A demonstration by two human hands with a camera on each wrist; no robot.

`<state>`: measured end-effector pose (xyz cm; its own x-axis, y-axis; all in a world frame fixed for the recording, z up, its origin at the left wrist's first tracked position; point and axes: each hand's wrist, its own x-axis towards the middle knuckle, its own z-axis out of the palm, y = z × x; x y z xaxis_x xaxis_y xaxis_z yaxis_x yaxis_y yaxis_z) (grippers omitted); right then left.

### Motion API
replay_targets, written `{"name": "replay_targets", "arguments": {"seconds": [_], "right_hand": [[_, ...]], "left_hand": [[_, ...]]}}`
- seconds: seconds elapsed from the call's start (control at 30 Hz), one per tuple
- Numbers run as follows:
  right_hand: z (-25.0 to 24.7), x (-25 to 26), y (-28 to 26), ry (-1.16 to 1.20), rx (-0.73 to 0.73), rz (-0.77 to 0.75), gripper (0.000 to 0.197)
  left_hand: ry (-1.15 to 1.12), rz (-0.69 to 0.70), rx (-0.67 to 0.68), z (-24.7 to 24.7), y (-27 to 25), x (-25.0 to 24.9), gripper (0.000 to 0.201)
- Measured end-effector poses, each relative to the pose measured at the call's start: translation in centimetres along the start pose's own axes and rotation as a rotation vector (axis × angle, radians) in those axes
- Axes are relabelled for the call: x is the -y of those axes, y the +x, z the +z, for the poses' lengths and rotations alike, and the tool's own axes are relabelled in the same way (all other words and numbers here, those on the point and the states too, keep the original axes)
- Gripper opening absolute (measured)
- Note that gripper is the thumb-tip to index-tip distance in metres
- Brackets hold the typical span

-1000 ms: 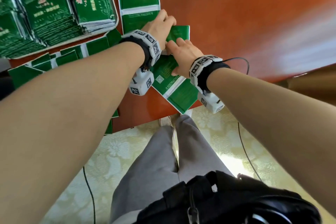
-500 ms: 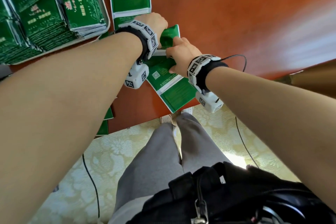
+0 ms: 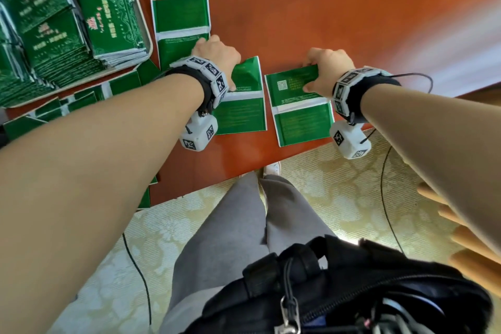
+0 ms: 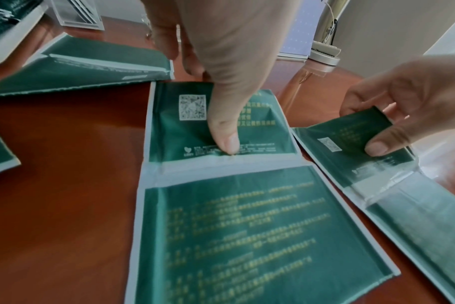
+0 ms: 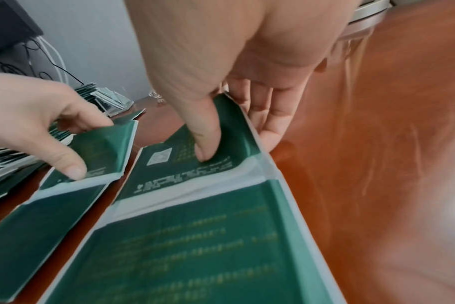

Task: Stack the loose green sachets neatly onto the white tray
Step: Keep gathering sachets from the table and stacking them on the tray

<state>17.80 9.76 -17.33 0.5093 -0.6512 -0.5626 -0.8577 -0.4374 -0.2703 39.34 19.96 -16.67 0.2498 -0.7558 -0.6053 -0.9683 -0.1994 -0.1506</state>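
Two loose green sachets lie side by side near the table's front edge. My left hand [image 3: 217,54] [image 4: 210,107] pinches the far end of the left sachet [image 3: 241,114] [image 4: 221,226], thumb on top by its white seam. My right hand [image 3: 325,68] [image 5: 234,142] pinches the far end of the right sachet [image 3: 301,116] [image 5: 195,246], thumb on top and fingers underneath, so that end is lifted a little. A third loose sachet [image 3: 180,16] lies flat beyond my left hand. The white tray [image 3: 148,43] at the far left holds several stacks of sachets.
More loose sachets [image 3: 81,95] lie in front of the tray, partly hidden under my left forearm. The bare red-brown table [image 3: 352,8] stretches to the right. A wooden chair [image 3: 461,238] stands at the right, below the table's edge.
The two sachets lay overlapped under both hands. My right hand has drawn one away to the right, so they now lie apart. My left hand stays on the other.
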Motion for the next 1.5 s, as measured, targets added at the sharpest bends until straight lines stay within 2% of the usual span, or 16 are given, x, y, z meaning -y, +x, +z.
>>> {"name": "replay_targets", "arguments": {"seconds": [0.2, 0.3, 0.4, 0.47, 0.53, 0.6, 0.67, 0.73, 0.77, 0.9, 1.0, 1.07, 1.2, 1.27, 1.33, 1.5], "right_hand": [[-0.5, 0.8, -1.3, -0.020, -0.042, 0.003, 0.035], [-0.9, 1.8, -2.9, -0.033, -0.083, -0.009, 0.020], [-0.9, 2.5, -5.0, -0.105, -0.122, -0.056, 0.019], [-0.4, 2.6, -6.5, -0.212, -0.124, -0.081, 0.028], [0.9, 2.5, -7.7, -0.346, -0.124, -0.082, 0.040], [2.8, 1.9, -8.5, -0.418, -0.129, -0.111, 0.059], [5.3, 1.2, -8.8, -0.495, -0.060, -0.147, 0.096], [8.1, 0.7, -9.4, -0.562, -0.001, -0.179, 0.123], [9.5, 0.6, -9.9, -0.565, 0.002, -0.182, 0.128], [13.0, 0.7, -12.3, -0.489, -0.087, -0.156, 0.116], [14.2, 0.4, -13.3, -0.520, -0.128, -0.150, 0.111], [15.0, 0.0, -14.2, -0.514, -0.178, -0.174, 0.099], [15.9, -1.0, -16.5, -0.512, -0.256, -0.267, 0.075], [14.8, -1.2, -17.8, -0.527, -0.234, -0.284, 0.066], [12.8, -1.0, -19.4, -0.529, -0.232, -0.301, 0.066], [4.7, 2.1, -24.0, -0.484, -0.321, -0.330, 0.068]], "left_hand": [[-0.033, 0.001, -0.001, -0.5, -1.1, 0.3, 0.059], [-0.077, 0.030, -0.034, -0.4, -3.1, 0.4, 0.048], [-0.110, 0.072, -0.100, 0.7, -5.5, 0.4, 0.037], [-0.126, 0.102, -0.135, 1.8, -7.1, 0.2, 0.031], [-0.146, 0.133, -0.177, 3.5, -8.3, -0.4, 0.038], [-0.162, 0.155, -0.182, 6.0, -8.8, -1.1, 0.069], [-0.179, 0.165, -0.153, 8.7, -9.2, -1.8, 0.097], [-0.162, 0.160, -0.172, 11.5, -9.5, -2.9, 0.106], [-0.158, 0.157, -0.204, 12.8, -9.8, -3.5, 0.108], [-0.186, 0.142, -0.359, 16.0, -11.7, -5.9, 0.122], [-0.139, 0.129, -0.395, 17.5, -13.3, -7.3, 0.128], [-0.127, 0.087, -0.413, 18.6, -14.6, -8.6, 0.116], [-0.194, 0.019, -0.409, 19.7, -17.0, -10.5, 0.077], [-0.230, 0.003, -0.369, 18.6, -18.4, -10.9, 0.067], [-0.260, -0.009, -0.349, 16.3, -20.1, -10.9, 0.067], [-0.290, -0.090, -0.482, 7.6, -25.3, -8.8, 0.067]]}}
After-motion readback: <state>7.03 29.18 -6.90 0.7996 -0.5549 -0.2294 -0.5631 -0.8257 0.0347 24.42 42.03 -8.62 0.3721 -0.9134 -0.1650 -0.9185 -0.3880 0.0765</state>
